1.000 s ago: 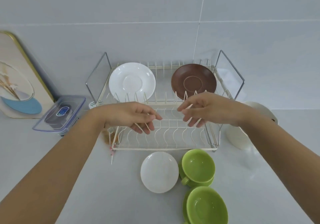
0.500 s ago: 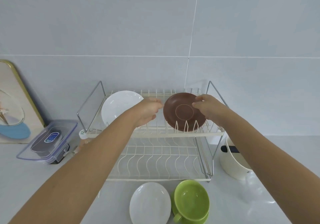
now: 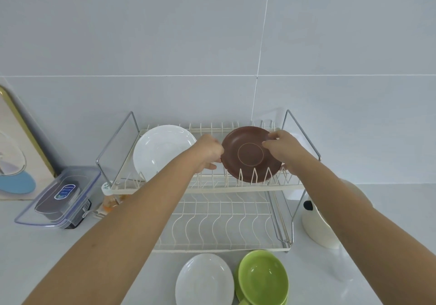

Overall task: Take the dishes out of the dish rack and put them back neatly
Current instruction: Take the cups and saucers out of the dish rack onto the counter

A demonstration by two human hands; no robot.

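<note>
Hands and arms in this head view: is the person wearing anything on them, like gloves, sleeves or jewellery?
Nothing is worn. The left hand and the right hand are bare, with no gloves, rings or nail colour visible. Both forearms are bare right to the picture's edge: no sleeves, watch or bracelet. No markings show on either arm.

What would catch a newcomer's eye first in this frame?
Both hands, left hand and right hand, grip the brown plate standing on the upper tier of the dish rack, right of a white plate. On the counter in front sit a white saucer and green cup.
</note>
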